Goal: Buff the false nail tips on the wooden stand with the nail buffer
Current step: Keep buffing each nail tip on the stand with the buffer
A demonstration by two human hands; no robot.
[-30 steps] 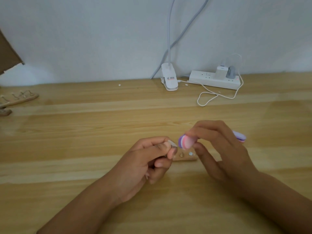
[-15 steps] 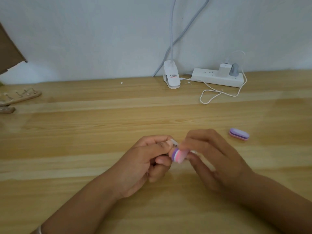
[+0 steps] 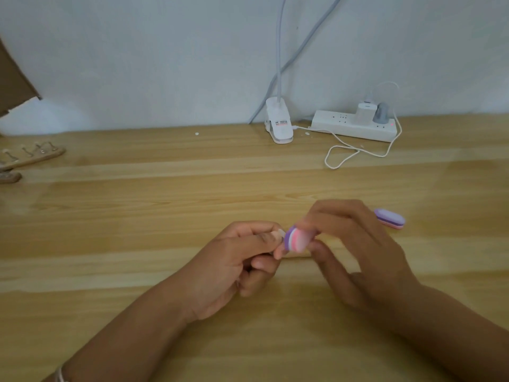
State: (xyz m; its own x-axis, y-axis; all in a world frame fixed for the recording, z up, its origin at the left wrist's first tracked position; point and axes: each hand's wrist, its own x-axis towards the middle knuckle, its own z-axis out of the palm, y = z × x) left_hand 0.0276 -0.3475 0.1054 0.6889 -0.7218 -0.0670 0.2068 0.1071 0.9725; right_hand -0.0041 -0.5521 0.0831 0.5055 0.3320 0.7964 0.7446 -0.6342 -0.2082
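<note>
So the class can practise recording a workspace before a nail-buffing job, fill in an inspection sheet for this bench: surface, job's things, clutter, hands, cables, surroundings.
Surface: wooden table, pale planks; small white specks near the wall.
Job's things: nail buffer set against a false nail tip; wooden stand mostly hidden beneath.
Clutter: second buffer lying apart, further right; another stand at the left edge.
Hands: left hand pinches the false nail tip; right hand grips the nail buffer.
Cables: white cable looped beside the power strip; grey cord running up the wall.
Surroundings: clip lamp, white wall, cardboard at far left.
</note>
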